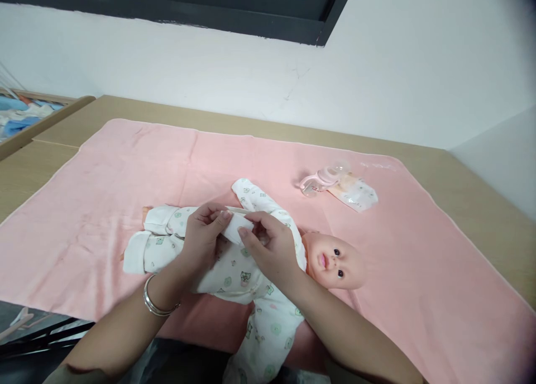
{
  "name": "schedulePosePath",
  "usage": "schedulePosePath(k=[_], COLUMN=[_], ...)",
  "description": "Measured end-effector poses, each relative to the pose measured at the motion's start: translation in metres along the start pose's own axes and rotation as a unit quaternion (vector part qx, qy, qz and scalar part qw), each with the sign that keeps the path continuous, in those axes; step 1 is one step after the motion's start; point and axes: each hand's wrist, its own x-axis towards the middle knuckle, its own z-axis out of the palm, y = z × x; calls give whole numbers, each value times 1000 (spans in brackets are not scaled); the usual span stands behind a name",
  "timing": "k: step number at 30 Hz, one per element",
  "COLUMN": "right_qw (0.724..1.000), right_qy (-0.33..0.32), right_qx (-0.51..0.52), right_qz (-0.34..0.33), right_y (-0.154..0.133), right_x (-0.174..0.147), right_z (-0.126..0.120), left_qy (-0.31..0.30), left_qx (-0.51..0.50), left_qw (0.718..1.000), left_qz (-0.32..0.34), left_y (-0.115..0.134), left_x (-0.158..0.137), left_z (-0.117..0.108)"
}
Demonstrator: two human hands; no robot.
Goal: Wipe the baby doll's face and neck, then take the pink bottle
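A small folded white cloth or wipe [237,230] is pinched between my two hands above the doll's middle. My left hand [205,236], with a silver bangle on the wrist, grips its left end between thumb and fingers. On the other end, my right hand [274,247] has thumb and fingers closed. Beneath them the baby doll [228,281] lies on its back in a white printed outfit, head to the right and feet to the left. One sleeve hangs toward the near edge. My hands hide part of its front.
A pink mat [138,161] covers much of the wooden table [427,166]. Toward the back right lie a clear baby bottle with pink parts [320,181] and a small printed packet [358,194]. A wooden-edged tray [50,121] with blue and white items is at far left.
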Motion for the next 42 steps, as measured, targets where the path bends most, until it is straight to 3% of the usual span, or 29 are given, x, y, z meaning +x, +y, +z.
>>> schedulePosePath(k=[3,10,15,27,42], right_qw=[1000,993,993,996,968], right_qy=[7,53,63,51,104], right_qx=[-16,62,60,52,176], right_qz=[11,80,77,48,148], right_y=[-2,7,5,5,11], right_x=[1,-5,-4,-2,-5], right_z=[0,-1,-2,-3,0], left_qy=[-8,-59,-101,-93,-113], left_qx=[-6,8,85,135,127], left_qw=[1000,998,990,983,984], left_qz=[-6,-32,-46,-79,-58], left_y=[0,7,9,15,17], left_x=[-2,-9,-14,-14,-16], left_z=[0,2,-2,2,2])
